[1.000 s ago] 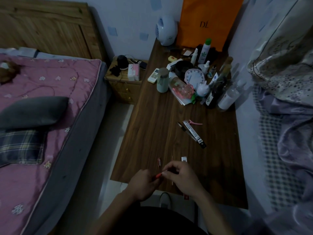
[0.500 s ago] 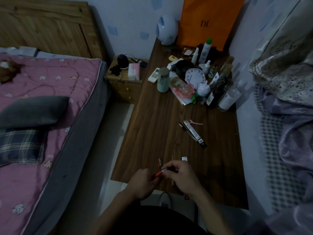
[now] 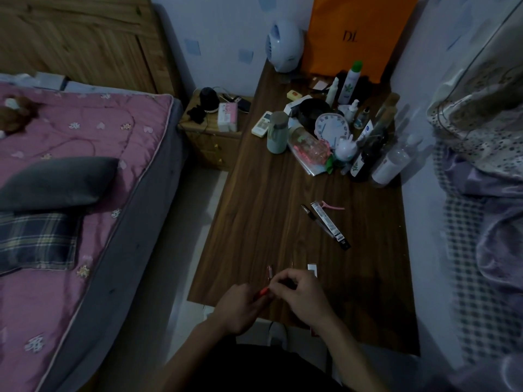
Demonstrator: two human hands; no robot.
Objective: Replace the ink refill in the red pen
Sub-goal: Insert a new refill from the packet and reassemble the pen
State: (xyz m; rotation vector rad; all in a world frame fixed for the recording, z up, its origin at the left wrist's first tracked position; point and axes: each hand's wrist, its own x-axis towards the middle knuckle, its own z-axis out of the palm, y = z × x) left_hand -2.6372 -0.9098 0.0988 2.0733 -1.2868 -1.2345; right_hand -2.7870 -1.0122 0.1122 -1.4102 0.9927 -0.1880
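Over the near edge of the dark wooden table my left hand grips the red pen barrel, of which only a short red end shows. My right hand meets it from the right, fingertips pinched at the barrel's open end. What they pinch is too small to tell. A small red pen piece lies on the table just beyond my hands. A thin refill and a small white packet lie next to it, partly hidden by my right hand.
A long packaged item, a dark pen and a pink clip lie mid-table. Bottles, a clock, a green cup and an orange bag crowd the far end. A bed stands left, bedding right.
My hands have stayed at the table's near edge. The thin light tip that showed between them half a second ago is now hidden under my right fingertips, which have closed in on the red barrel.
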